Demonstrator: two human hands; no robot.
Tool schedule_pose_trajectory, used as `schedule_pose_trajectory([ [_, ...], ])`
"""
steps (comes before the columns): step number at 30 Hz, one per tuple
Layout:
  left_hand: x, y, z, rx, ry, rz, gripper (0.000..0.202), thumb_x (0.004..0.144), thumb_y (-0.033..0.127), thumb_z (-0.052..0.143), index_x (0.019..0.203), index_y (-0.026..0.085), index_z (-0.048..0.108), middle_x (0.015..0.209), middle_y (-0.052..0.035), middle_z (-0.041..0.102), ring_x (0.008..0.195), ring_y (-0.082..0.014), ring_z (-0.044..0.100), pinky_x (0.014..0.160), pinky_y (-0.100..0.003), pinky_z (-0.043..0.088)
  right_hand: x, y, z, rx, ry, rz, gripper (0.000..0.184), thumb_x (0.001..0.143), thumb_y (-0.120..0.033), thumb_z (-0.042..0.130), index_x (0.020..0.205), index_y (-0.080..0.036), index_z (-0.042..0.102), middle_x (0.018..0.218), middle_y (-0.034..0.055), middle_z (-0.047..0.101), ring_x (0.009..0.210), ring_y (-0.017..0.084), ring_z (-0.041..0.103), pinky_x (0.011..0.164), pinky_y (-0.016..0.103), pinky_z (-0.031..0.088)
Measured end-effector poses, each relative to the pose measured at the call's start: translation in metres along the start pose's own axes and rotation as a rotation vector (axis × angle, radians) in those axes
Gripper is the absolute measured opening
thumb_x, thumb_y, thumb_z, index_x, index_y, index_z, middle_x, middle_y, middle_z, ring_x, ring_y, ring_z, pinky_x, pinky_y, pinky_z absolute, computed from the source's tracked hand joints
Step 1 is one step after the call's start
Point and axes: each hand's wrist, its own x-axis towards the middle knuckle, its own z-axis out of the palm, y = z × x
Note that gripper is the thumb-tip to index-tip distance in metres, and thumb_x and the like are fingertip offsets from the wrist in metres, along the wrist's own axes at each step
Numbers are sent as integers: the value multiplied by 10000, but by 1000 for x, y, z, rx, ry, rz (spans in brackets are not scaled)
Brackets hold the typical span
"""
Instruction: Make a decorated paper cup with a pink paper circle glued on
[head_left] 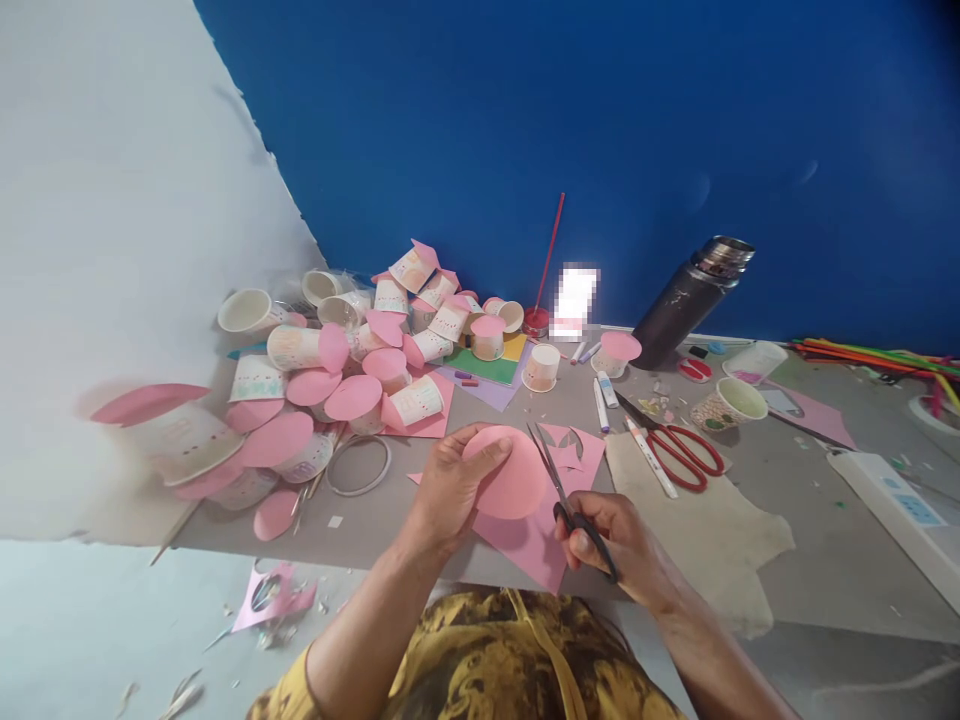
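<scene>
My left hand (pixel 454 485) pinches a round pink paper disc (pixel 514 485) at its left side, with the thumb lying on top. In my right hand (pixel 619 540) is a pair of black-handled scissors (pixel 553 465), fingers wrapped around the handles. Their blades point up and away from me, close to the disc's right edge; whether they touch it I cannot tell. Beneath both hands lies a pink paper sheet (pixel 529 555) with cut-out gaps (pixel 574 445) near its far corner. Just beyond the disc stands a plain paper cup (pixel 541 368).
Paper cups (pixel 296 348) with pink discs crowd the left side. Red-handled scissors (pixel 686 455) and a marker (pixel 651 458) lie on a beige cloth (pixel 705 540) at right. A dark bottle (pixel 686 305) leans by the blue wall. A white power strip (pixel 896 510) lies far right.
</scene>
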Motion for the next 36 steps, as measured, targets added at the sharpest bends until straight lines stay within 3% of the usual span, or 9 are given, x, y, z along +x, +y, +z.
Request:
schedule_pose_trajectory([
  [15,3,-6,-10,158,17,85,300,725,412,852,891,170,788,795,-36,727,711,-161,632,644,-249,513,9,-8,-1,-82,50,7,582,702,-737,756,708,-168,635,568,16,609,529,140,552,504,242,420],
  [22,0,2,-14,254,-97,36,294,745,416,840,891,166,790,801,-41,727,687,-160,633,625,-246,488,6,-11,-13,-60,-84,40,596,721,-761,732,695,-182,594,537,11,606,494,128,506,493,243,322],
  [30,-4,10,-13,366,-140,4,276,770,436,801,814,164,780,732,-32,694,646,-151,597,576,-242,445,7,-17,-16,-98,-105,42,554,734,-710,760,693,-179,607,558,11,620,506,131,533,497,239,346],
  [36,-6,11,-13,430,-146,11,294,779,444,786,840,157,781,792,-60,721,689,-174,616,603,-256,458,6,-15,-19,-139,-103,56,512,742,-659,776,692,-179,605,557,9,623,500,129,537,477,234,330],
])
